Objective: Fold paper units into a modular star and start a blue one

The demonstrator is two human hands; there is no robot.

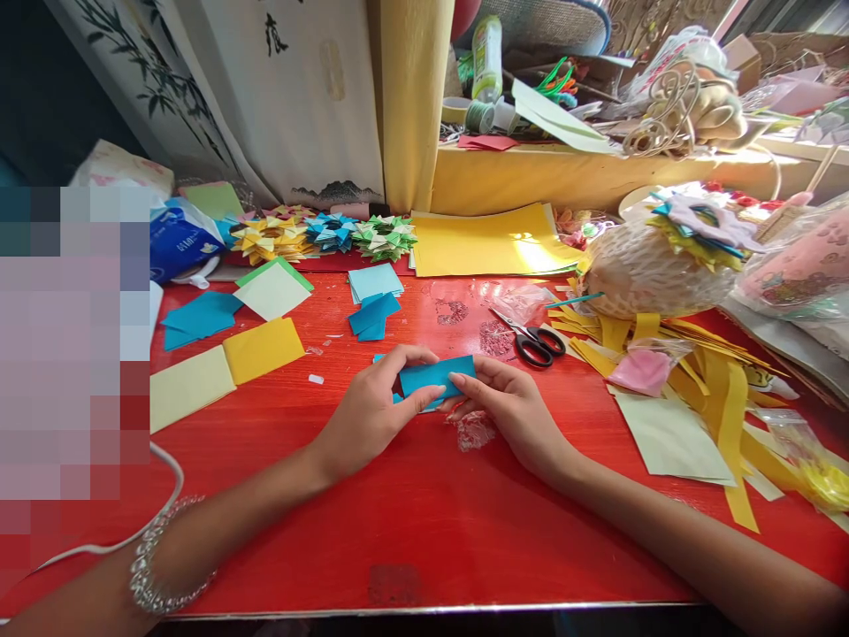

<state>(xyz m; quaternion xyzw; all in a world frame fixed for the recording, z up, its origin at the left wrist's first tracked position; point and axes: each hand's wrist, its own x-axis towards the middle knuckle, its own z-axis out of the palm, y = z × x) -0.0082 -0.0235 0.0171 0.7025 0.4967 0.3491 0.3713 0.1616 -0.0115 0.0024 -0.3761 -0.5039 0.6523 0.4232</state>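
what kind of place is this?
Likely a home craft desk for paper folding. Both hands, left hand and right hand, hold a blue paper piece on a red table, with scissors, finished paper stars and a cluttered shelf behind.

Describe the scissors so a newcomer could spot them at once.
On the red table, look just right of the hands folding blue paper. The scissors lie flat before the yellow strips: black handles, the only metal tool among paper.

A hanging scroll (292, 97) behind the red table (411, 522) bears a dark brush-written character near its top, beside painted bamboo leaves; I cannot make it out. Print on the blue packet (182, 239) is too small to read.
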